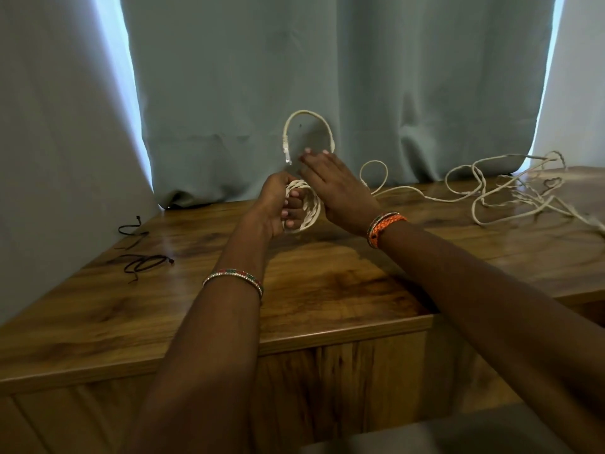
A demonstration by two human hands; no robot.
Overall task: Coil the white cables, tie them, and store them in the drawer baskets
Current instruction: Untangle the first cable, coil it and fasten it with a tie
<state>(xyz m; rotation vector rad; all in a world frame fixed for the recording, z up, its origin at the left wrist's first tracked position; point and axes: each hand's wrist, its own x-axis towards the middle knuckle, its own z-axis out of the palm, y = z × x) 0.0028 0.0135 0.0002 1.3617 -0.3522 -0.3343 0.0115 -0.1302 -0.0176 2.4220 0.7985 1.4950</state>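
Observation:
My left hand (276, 204) grips a small coil of white cable (310, 207) held above the wooden cabinet top (327, 283). The coil's free end (307, 114) arches up over my right hand and ends in a clear plug (287, 155) hanging just left of my fingertips. My right hand (340, 188) sits right beside the coil with its fingers stretched out toward the arch; whether it pinches the cable is hidden. More white cable (510, 188) lies loose and tangled on the cabinet top at the right.
Two dark ties (144, 260) lie on the left part of the cabinet top. A grey-green curtain (327, 77) hangs close behind the cabinet. The cabinet's front panel (327, 388) is below my arms; no drawer or basket is in view.

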